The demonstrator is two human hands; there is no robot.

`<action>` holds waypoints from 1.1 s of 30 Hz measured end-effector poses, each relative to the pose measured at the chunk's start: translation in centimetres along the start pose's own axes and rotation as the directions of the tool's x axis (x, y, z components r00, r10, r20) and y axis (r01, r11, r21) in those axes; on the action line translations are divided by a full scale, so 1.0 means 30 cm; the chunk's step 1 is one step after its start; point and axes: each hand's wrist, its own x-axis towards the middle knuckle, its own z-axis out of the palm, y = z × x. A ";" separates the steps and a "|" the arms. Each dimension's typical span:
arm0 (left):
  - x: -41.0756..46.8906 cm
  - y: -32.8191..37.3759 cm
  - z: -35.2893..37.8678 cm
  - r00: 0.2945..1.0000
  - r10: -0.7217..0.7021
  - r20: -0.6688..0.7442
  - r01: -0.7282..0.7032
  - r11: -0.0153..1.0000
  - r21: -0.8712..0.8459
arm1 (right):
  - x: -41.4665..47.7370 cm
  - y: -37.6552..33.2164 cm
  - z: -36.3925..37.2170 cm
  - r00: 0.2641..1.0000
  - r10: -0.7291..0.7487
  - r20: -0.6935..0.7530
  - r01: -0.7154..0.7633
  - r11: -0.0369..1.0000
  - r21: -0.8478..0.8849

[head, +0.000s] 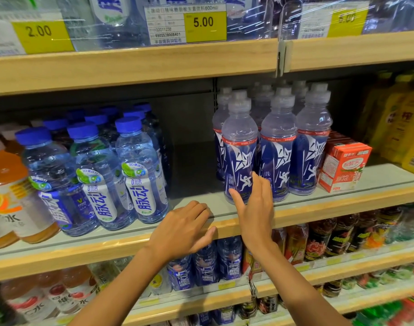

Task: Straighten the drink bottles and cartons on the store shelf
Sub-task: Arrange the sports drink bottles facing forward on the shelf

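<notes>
On the middle shelf (201, 215) stand several tall bottles with dark blue labels and clear caps. My right hand (254, 205) touches the lower part of the front-left blue bottle (240, 147) with straight fingers and thumb. My left hand (184, 229) rests on the shelf's front edge, fingers loosely bent, holding nothing. To the left is a group of blue-capped clear bottles (140, 170), some leaning. A red and white carton (342, 165) stands to the right of the tall bottles.
Orange drink bottles (10, 196) fill the shelf's far left and yellow bottles (401, 128) the far right. A bare gap of shelf lies between the two blue groups. Price tags (204, 23) hang above; more bottles stand on lower shelves.
</notes>
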 end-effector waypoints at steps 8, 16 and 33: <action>-0.002 -0.004 0.008 1.000 -0.004 -0.001 0.004 1.000 -0.002 | -0.002 0.001 -0.004 1.000 -0.005 -0.019 0.004 0.999 -0.045; -0.012 -0.002 0.004 1.000 0.012 -0.029 -0.011 1.000 0.007 | -0.002 0.005 -0.018 0.999 0.037 0.022 -0.037 0.999 -0.006; -0.407 -0.234 -0.003 0.939 0.075 -0.336 0.038 0.947 0.318 | -0.117 -0.277 0.108 0.932 -0.102 0.349 -0.072 0.889 0.452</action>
